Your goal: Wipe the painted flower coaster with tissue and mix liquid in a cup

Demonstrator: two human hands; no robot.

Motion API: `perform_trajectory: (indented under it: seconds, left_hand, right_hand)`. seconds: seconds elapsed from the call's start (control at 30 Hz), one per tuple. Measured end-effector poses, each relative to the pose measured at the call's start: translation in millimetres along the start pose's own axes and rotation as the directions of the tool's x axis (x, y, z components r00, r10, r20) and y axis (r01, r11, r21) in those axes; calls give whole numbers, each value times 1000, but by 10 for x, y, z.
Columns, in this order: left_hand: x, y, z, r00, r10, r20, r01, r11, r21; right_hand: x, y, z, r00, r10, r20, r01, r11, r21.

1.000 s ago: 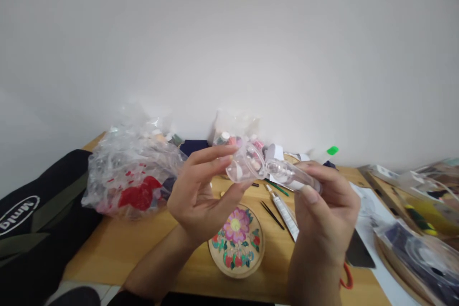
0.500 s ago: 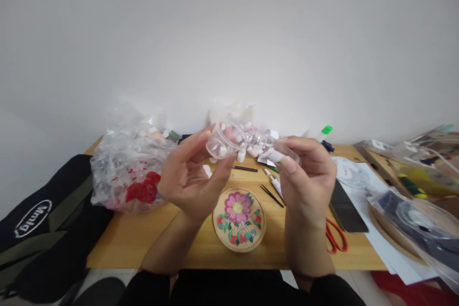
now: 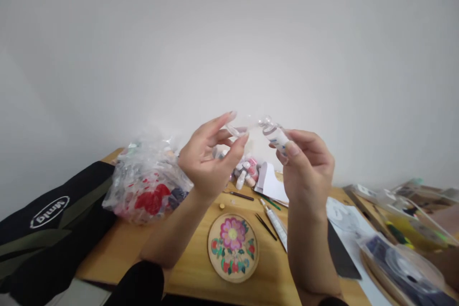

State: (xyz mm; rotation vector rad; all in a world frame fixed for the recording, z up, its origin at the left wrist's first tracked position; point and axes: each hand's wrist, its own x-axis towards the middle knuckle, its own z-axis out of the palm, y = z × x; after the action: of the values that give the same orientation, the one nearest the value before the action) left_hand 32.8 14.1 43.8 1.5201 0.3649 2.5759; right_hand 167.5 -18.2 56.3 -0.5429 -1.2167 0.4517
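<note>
My left hand (image 3: 211, 155) pinches a small clear plastic cup (image 3: 235, 130) between thumb and fingers; its outline is faint against the wall. My right hand (image 3: 308, 167) grips a small clear bottle (image 3: 275, 136) with a white label, tilted so its narrow end points up and left toward the cup. Whether the two touch I cannot tell. Both hands are raised above the table. Below them lies a round wooden disc (image 3: 233, 247) with a pink flower and red and green shapes on it.
Tweezers (image 3: 266, 226), a white tube (image 3: 276, 224) and a dark pen-like tool (image 3: 241, 195) lie around the disc. Small bottles (image 3: 247, 172) cluster behind. A clear plastic bag (image 3: 147, 191) stands left, beside a black bag (image 3: 60, 220). Paper (image 3: 342, 215) and wrapped items lie right.
Both hands are higher over the table with the cup and bottle. The bottle's label now faces me and its narrow end points more upward. The view has shifted, so the table sits lower.
</note>
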Motion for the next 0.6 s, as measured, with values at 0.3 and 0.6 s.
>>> perform_trajectory:
  seconds: [0.3,0.6]
  left_hand:
    - [189,88,122,991,118,-60,-118,993,1]
    - [210,115,140,990,102,-97,-108,992,-60]
  right_hand:
    - [201,-150,90,998,-33,-52,32,999,-35]
    - [220,-211,122,998,-47,-46,47,999,-4]
